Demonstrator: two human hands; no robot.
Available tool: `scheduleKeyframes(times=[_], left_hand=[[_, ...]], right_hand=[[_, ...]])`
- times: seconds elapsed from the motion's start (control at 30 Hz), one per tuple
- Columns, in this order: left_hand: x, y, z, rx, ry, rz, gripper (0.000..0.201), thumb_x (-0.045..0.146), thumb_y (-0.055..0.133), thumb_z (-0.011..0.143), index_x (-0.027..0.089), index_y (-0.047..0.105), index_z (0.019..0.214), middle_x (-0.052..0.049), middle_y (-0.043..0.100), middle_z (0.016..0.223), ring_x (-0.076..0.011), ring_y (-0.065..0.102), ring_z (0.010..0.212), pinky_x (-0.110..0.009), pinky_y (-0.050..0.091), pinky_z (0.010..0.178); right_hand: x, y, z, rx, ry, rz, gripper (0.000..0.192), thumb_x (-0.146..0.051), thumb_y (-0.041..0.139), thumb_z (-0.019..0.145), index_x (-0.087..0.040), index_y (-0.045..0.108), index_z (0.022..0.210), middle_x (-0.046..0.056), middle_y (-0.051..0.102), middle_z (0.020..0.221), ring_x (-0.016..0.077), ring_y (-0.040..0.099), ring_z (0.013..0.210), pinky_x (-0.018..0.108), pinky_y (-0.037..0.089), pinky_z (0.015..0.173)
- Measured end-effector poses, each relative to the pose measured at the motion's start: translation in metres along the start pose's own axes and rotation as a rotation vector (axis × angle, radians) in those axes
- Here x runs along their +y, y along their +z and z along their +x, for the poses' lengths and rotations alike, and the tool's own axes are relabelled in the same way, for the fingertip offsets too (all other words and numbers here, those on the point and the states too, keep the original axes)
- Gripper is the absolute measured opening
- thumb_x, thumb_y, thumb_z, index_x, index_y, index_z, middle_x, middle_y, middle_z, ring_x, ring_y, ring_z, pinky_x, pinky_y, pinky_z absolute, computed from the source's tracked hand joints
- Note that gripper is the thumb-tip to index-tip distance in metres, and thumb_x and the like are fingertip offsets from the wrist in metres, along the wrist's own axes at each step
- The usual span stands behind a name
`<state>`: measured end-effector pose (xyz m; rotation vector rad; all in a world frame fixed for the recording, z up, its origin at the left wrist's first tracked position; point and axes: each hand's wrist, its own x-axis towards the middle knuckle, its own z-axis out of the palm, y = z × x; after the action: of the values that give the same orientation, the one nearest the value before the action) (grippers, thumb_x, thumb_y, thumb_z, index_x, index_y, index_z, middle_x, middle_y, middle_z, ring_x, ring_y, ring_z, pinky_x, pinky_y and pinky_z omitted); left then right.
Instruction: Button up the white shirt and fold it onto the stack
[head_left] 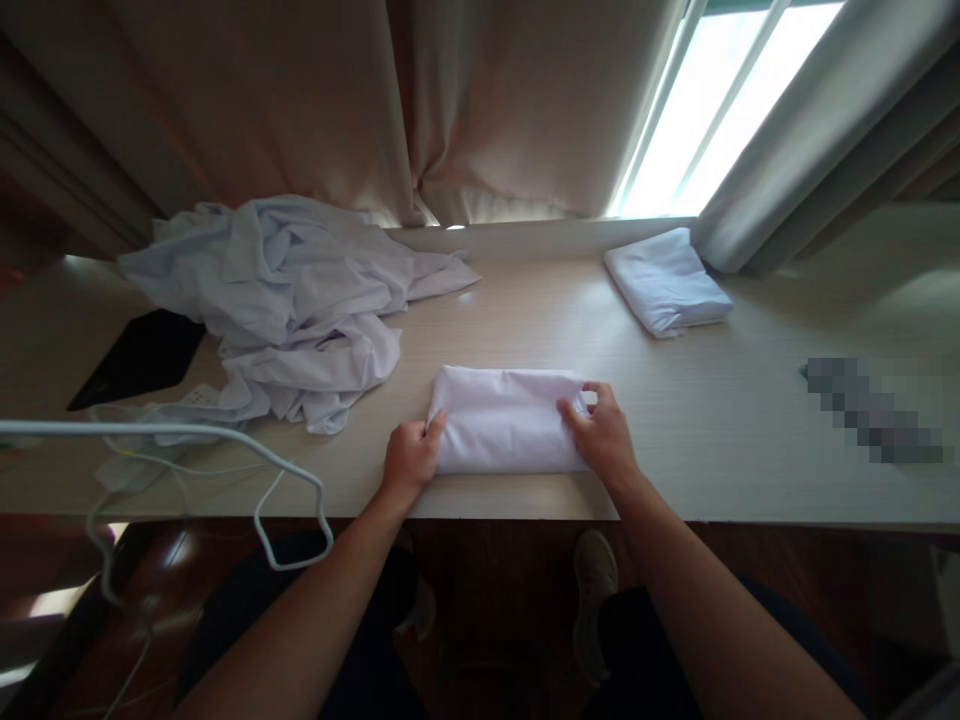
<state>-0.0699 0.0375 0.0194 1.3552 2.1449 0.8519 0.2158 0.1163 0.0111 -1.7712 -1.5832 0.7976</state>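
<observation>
A white cloth folded into a flat rectangle lies on the table near its front edge, long side toward me. My left hand grips its left end, thumb on top and the other fingers hidden at the side. At the right end my right hand pinches the cloth, with the thumb on the upper face and the index finger at the far right corner. Behind it to the right rests another folded white cloth. A large rumpled heap of white fabric spreads over the left of the table.
A black flat sheet sticks out from under the heap. White cables and a power strip lie at the left, and a white bent bar crosses the left foreground. Curtains hang behind the table. A blurred object lies right.
</observation>
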Motion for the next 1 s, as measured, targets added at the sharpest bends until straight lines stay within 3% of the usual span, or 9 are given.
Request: scheduleKeyframes(times=[0.2, 0.3, 0.43, 0.57, 0.63, 0.7, 0.77, 0.87, 1.0], left_hand=[[0.001, 0.0, -0.006, 0.04, 0.011, 0.035, 0.06, 0.06, 0.044, 0.091, 0.018, 0.038, 0.048, 0.001, 0.034, 0.046, -0.012, 0.037, 0.051, -0.028, 0.019, 0.054], [0.0, 0.0, -0.005, 0.048, 0.029, 0.037, 0.054, 0.057, 0.046, 0.091, 0.018, 0.047, 0.054, 0.001, 0.042, 0.051, -0.0134, 0.042, 0.053, -0.027, 0.025, 0.054], [0.003, -0.003, -0.002, 0.286, 0.171, -0.005, 0.031, 0.043, 0.064, 0.084, 0.019, 0.059, 0.102, -0.004, 0.063, 0.09, -0.0183, 0.059, 0.079, -0.028, 0.046, 0.071], [0.025, -0.011, -0.01, 0.458, 0.425, 0.13, 0.03, 0.028, 0.068, 0.083, 0.02, 0.059, 0.11, -0.011, 0.061, 0.114, -0.0266, 0.058, 0.111, -0.045, 0.044, 0.102], [0.04, -0.012, -0.018, 0.314, 0.597, 0.186, 0.018, 0.024, 0.061, 0.089, 0.023, 0.064, 0.106, -0.01, 0.062, 0.123, -0.0262, 0.055, 0.122, -0.047, 0.038, 0.111], [0.05, -0.009, -0.024, 0.04, 0.765, 0.233, 0.023, 0.024, 0.053, 0.095, 0.027, 0.066, 0.114, -0.006, 0.061, 0.135, -0.0232, 0.05, 0.134, -0.044, 0.035, 0.116], [0.051, -0.002, -0.024, -0.149, 0.806, 0.289, 0.034, 0.029, 0.048, 0.099, 0.029, 0.062, 0.129, -0.004, 0.054, 0.148, -0.0221, 0.04, 0.145, -0.044, 0.031, 0.12], [0.038, 0.008, -0.014, -0.19, 0.676, 0.362, 0.047, 0.042, 0.043, 0.101, 0.029, 0.049, 0.146, -0.002, 0.042, 0.159, -0.0238, 0.029, 0.152, -0.048, 0.026, 0.123], [0.02, 0.013, -0.001, -0.181, 0.571, 0.411, 0.052, 0.048, 0.037, 0.102, 0.029, 0.044, 0.15, -0.001, 0.037, 0.161, -0.0229, 0.027, 0.153, -0.048, 0.024, 0.125]], right_hand=[[-0.003, -0.002, 0.001, 0.091, -0.1, -0.061, 0.038, -0.045, 0.051, 0.095, -0.023, 0.054, 0.126, 0.005, 0.071, 0.079, 0.025, 0.065, 0.074, 0.034, 0.043, 0.071], [-0.006, -0.009, 0.001, 0.207, -0.202, -0.084, 0.037, -0.042, 0.048, 0.097, -0.022, 0.054, 0.127, 0.006, 0.071, 0.089, 0.0223, 0.062, 0.071, 0.034, 0.044, 0.072], [-0.019, -0.014, -0.012, 0.326, -0.482, -0.107, 0.03, -0.035, 0.045, 0.097, -0.02, 0.058, 0.12, 0.012, 0.065, 0.114, 0.0214, 0.062, 0.089, 0.036, 0.046, 0.085], [-0.03, -0.02, -0.028, 0.264, -0.475, -0.168, 0.019, -0.032, 0.051, 0.094, -0.021, 0.058, 0.107, 0.005, 0.065, 0.087, 0.0197, 0.06, 0.078, 0.033, 0.044, 0.078], [-0.031, -0.03, -0.029, 0.204, -0.362, -0.187, 0.013, -0.031, 0.053, 0.091, -0.022, 0.056, 0.101, 0.0, 0.061, 0.072, 0.0172, 0.055, 0.064, 0.03, 0.04, 0.068], [-0.026, -0.044, -0.026, 0.118, -0.284, -0.242, 0.009, -0.031, 0.056, 0.089, -0.023, 0.057, 0.093, -0.002, 0.059, 0.065, 0.016, 0.052, 0.058, 0.029, 0.036, 0.063], [-0.02, -0.058, -0.021, -0.018, -0.26, -0.315, 0.018, -0.036, 0.057, 0.089, -0.022, 0.056, 0.078, -0.001, 0.058, 0.062, 0.0161, 0.051, 0.058, 0.029, 0.032, 0.061], [-0.011, -0.073, -0.019, -0.258, -0.267, -0.38, 0.042, -0.052, 0.052, 0.093, -0.022, 0.054, 0.064, 0.001, 0.057, 0.059, 0.0164, 0.05, 0.058, 0.029, 0.029, 0.059], [-0.007, -0.071, -0.023, -0.401, -0.316, -0.404, 0.037, -0.054, 0.055, 0.092, -0.023, 0.06, 0.073, 0.001, 0.062, 0.062, 0.0162, 0.051, 0.059, 0.028, 0.028, 0.059]])
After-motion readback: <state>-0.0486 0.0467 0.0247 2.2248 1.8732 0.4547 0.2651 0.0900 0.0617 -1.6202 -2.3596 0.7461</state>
